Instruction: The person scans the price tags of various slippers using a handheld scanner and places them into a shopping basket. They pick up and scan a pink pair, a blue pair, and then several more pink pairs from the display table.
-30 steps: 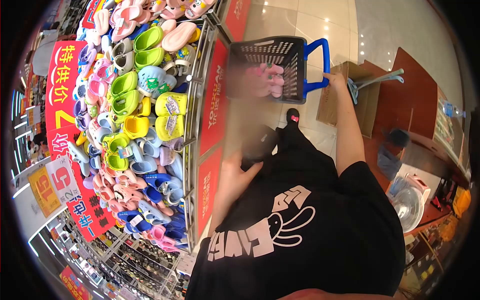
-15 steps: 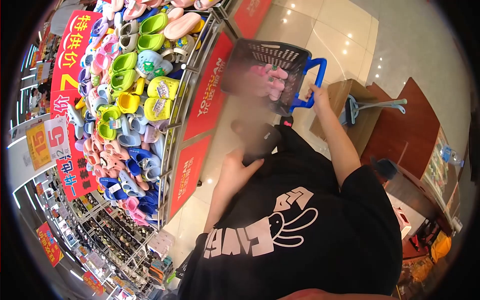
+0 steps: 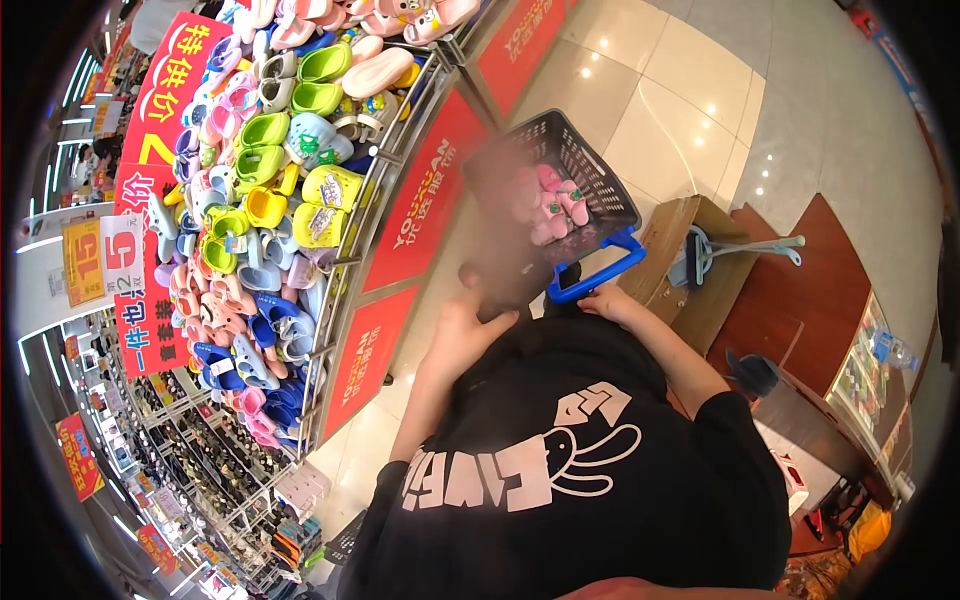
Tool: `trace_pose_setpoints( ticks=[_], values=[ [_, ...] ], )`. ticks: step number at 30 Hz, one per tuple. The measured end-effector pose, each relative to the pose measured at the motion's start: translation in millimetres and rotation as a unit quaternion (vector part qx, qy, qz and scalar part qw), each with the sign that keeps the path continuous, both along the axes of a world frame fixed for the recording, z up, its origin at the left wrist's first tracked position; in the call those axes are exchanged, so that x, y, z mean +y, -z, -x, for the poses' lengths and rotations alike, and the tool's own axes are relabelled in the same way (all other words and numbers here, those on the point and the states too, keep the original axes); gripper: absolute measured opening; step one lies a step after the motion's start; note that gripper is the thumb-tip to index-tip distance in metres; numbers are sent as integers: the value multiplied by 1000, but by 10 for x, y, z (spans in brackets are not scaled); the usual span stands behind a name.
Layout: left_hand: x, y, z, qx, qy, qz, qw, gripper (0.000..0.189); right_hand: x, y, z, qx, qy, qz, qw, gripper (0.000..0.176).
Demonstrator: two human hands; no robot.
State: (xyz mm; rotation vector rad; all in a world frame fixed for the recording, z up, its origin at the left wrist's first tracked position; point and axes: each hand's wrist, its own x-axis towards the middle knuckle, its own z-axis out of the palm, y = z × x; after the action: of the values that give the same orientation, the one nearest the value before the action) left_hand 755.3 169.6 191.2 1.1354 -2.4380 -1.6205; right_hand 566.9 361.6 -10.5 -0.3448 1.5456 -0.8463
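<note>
My right hand (image 3: 608,303) is closed on the blue handle of a dark shopping basket (image 3: 607,180), close in front of my body. Inside the basket lie pink clogs (image 3: 556,208) with small green decorations. The basket's left side is smeared by a blurry patch in the view. My left hand (image 3: 468,332) is in front of my left side, its thumb stretched out and its fingers curled around a dark thing (image 3: 512,285) with a small pale mark. Blur hides most of the fingers, and I cannot make out what that thing is.
A rack (image 3: 335,265) piled with colourful clogs stands on the left, with red panels (image 3: 430,190) along its side. At the right are a cardboard box (image 3: 650,255) holding a blue long-handled tool, a brown counter (image 3: 775,290) and a water bottle (image 3: 893,350). Tiled floor (image 3: 690,85) lies ahead.
My right hand has drawn back toward my body, and the blue handle has swung down with it. The basket has turned and come a little nearer. My left hand has barely moved.
</note>
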Motion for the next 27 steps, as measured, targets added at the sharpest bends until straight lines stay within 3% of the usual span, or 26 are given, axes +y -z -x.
trace_pose_setpoints(
  ticks=[1,2,3,4,6,7,9,10,12,13,15,17,18,21,23,27],
  values=[
    [-16,34,21,-22,7,-11,1000,34,13,-22,98,-1,0,0,1000,26],
    [-39,54,73,-24,5,-11,1000,34,36,-28,194,153,-125,-17,980,26],
    [-75,73,149,-38,64,-17,997,36,48,-51,249,298,-246,-32,922,26],
    [-112,97,223,-51,123,-22,991,37,36,-158,280,293,-247,-32,923,26],
    [-189,456,288,-38,179,-44,982,46,33,-409,380,535,-170,25,827,30],
    [-199,719,291,-20,233,-66,970,55,12,-550,439,531,-168,20,830,30],
    [-144,1311,264,-9,259,-82,962,59,-34,-733,556,611,-204,50,763,22],
    [-83,1575,250,6,278,-93,956,63,-11,-599,607,608,-202,42,767,22],
    [100,1996,271,-24,276,-136,951,64,23,-218,698,450,-304,76,836,24],
    [153,1908,357,-54,268,-174,946,65,7,-137,732,448,-305,73,837,24],
    [175,1725,439,-16,305,-199,931,66,-33,-65,763,327,-369,35,869,27],
    [229,1615,433,-37,200,-264,943,61,-12,-116,700,367,-398,55,839,28],
    [218,1727,370,-38,196,-266,943,61,-29,-168,655,410,-423,76,804,29],
    [148,2033,227,-60,231,-245,940,58,-137,-81,474,434,-445,18,783,19],
    [133,1947,199,-66,172,-248,951,56,-155,28,421,433,-408,49,802,18],
    [60,2056,309,-109,159,-196,962,50,-265,32,428,398,-381,76,831,20]
  ],
)
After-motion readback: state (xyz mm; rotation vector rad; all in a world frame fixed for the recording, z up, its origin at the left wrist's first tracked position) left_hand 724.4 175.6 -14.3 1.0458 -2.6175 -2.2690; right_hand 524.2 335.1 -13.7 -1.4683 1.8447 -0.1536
